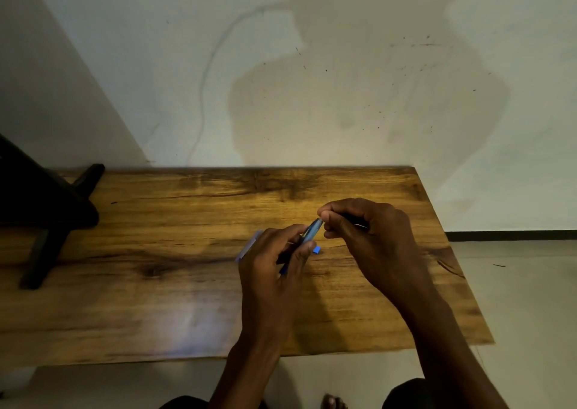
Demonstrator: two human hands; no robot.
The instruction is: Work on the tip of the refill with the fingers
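Head view looks down on your two hands meeting above a wooden table (156, 283). Your left hand (274, 271) has its fingers curled round a blue pen barrel (312, 232), holding it tilted so that its upper end points up and to the right, just over the tabletop near the middle. Your right hand (371, 236) comes in from the other side, its fingertips pinched together right at that upper end of the barrel; they hide whatever small piece is gripped there, so you cannot tell whether it is a tip, a cap or a refill. A thin dark sliver shows inside the right palm, too shadowed to name. Just below the barrel a small blue piece (317, 250) lies on the wood, close beside your left thumb. Behind the left knuckles a pale lilac strip (249, 246) pokes out, mostly covered by the hand, and a bit of blue shows under the left fingers lower down; how they join the barrel stays hidden. No box, tray or cup stands anywhere on the table. At the far left a dark wooden stand (46, 221) rests on the tabletop, cut off by the picture's edge. The light is dim, and your shadow falls on the pale wall (312, 65) behind.
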